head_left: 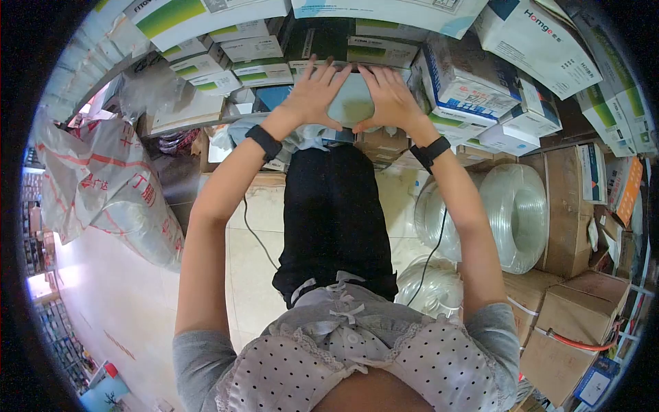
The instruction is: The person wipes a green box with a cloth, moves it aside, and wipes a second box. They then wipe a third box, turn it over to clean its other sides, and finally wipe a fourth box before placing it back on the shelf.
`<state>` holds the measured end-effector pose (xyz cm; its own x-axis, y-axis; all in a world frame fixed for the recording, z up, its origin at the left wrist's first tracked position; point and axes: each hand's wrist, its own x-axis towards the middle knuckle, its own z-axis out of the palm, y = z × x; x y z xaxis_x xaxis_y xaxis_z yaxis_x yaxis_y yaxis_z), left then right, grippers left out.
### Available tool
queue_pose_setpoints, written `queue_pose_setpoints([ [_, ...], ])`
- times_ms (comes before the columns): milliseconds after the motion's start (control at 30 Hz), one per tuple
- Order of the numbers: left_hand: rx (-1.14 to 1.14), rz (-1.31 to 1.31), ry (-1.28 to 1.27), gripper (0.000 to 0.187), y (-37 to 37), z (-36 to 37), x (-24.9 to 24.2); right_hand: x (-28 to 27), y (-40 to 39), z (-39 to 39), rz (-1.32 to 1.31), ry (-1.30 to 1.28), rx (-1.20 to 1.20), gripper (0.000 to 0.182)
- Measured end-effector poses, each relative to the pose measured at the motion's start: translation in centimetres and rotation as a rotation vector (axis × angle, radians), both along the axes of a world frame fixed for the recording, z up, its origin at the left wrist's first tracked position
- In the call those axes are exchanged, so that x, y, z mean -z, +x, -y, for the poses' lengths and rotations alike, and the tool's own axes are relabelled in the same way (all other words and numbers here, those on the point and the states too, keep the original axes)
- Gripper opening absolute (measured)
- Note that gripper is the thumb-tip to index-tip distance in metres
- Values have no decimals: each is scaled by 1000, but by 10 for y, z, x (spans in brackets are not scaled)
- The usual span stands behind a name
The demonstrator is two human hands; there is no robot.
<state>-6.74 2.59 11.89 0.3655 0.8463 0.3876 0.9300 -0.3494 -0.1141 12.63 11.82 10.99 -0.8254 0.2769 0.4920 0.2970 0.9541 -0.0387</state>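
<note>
My left hand [312,96] and my right hand [389,99] are raised in front of the shelf, palms forward and fingers spread. Their index fingertips nearly meet at the top and the thumbs come close together below, making a rough ring. Through this gap shows a smooth, pale grey-green surface [351,99]; what it belongs to is partly hidden by the hands. Neither hand grasps anything. A black band [263,143] is strapped round my left wrist, and another black band [431,152] circles the right one.
White and green cartons [257,71] fill the shelf ahead, with a Homge box [539,48] at upper right. Coils of clear hose [515,216] stand on the floor to the right, near brown cardboard boxes [573,323]. A large plastic bag [113,185] leans at left. Thin cables [255,235] hang beside my legs.
</note>
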Motion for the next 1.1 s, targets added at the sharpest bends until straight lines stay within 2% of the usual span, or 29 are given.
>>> queue_pose_setpoints([
  [67,-32,-11,-33,108,7,-1,6,-1,-1,3,36,46,9,104],
  [267,-33,62,-108,101,3,-10,3,1,-8,-2,75,43,64,88],
  [367,-3,70,-79,99,0,-11,1,3,-7,-9,5,-21,8,87],
  [467,109,196,-44,96,-8,-11,4,6,-6,-13,-45,-17,-22,90],
  [567,30,167,-76,95,-9,-14,0,2,-7,-17,69,-113,28,93],
  [667,9,163,40,82,-9,-18,7,4,-7,-22,35,-152,41,86],
  [767,-39,335,-83,69,-16,-23,10,12,-8,-27,-52,-244,61,72],
  [867,-105,404,30,60,-13,-29,19,18,-14,-27,-173,-436,90,65],
  [967,-80,409,54,59,-18,-37,29,24,-19,-35,-232,-595,23,67],
  [1067,-22,262,5,74,-28,-40,22,11,-15,-38,-107,-451,26,80],
  [1100,-37,215,-4,80,-29,-36,19,8,-15,-36,-56,-380,38,79],
])
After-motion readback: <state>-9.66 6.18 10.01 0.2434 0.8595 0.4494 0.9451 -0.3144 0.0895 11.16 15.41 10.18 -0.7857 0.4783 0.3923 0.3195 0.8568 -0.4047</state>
